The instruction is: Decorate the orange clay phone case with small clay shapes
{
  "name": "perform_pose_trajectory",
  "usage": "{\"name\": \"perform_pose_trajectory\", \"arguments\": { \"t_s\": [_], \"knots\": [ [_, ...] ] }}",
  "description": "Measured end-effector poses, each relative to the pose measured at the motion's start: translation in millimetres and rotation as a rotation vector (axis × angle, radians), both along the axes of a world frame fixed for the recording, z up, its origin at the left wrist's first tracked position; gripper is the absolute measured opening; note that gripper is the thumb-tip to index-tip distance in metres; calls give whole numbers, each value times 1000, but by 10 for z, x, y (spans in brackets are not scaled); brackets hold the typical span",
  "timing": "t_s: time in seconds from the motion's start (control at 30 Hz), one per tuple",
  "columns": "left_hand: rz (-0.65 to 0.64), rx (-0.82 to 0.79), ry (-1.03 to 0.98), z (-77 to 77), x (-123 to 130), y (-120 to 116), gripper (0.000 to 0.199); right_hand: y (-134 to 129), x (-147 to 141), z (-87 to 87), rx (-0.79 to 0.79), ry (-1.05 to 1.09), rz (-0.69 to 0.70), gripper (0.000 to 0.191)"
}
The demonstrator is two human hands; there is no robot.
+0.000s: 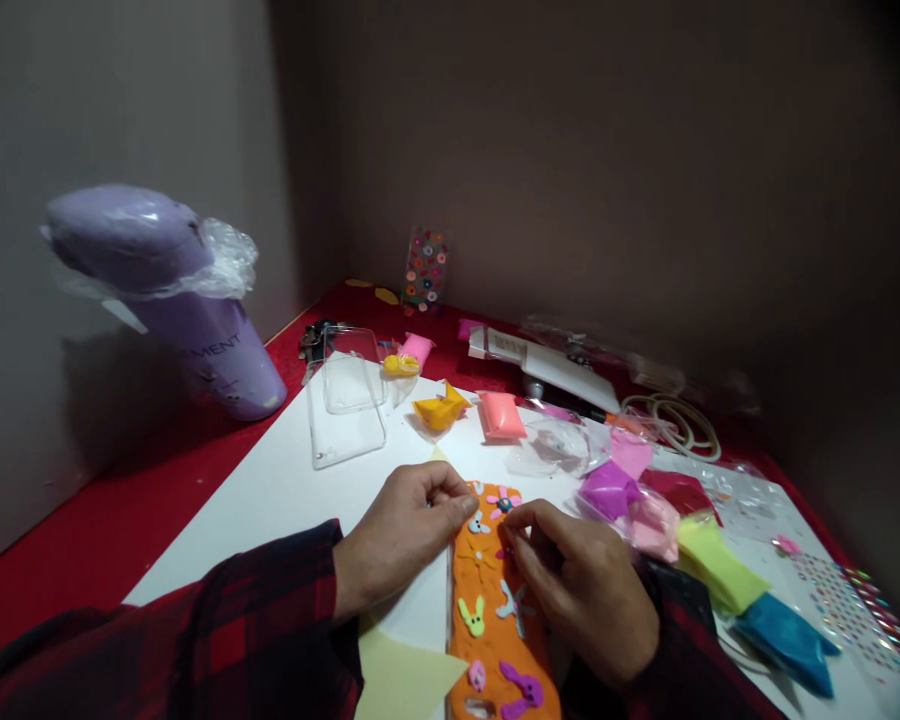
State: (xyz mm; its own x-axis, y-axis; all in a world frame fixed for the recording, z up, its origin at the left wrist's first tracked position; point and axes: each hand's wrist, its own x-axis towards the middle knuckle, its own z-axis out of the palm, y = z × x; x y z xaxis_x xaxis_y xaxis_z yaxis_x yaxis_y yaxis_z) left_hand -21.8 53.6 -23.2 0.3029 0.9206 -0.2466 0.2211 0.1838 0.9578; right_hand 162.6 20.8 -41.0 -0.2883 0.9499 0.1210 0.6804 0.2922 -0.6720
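An orange clay-covered phone case lies on the white board, decorated with small clay bunnies and flowers in yellow, pink, white and purple. My left hand is at its upper left edge, thumb and index finger pinched together; whatever may be between them is too small to make out. Over the case's right side is my right hand, its fingertips pressed together beside the pink flower near the top. Anything between those fingertips is hidden.
Clear phone cases lie at the left back, near a purple bottle. Coloured clay packets spread along the right, with gem stickers beyond. A yellow sticky note lies left of the orange case.
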Motion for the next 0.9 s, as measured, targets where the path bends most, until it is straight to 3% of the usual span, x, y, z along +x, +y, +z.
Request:
{"name": "perform_pose_trajectory", "arguments": {
  "t_s": [0.9],
  "knots": [
    [-2, -14, -34, 11, 3, -16, 16, -19, -5, 91, 40, -106, 85, 16]
  ]
}}
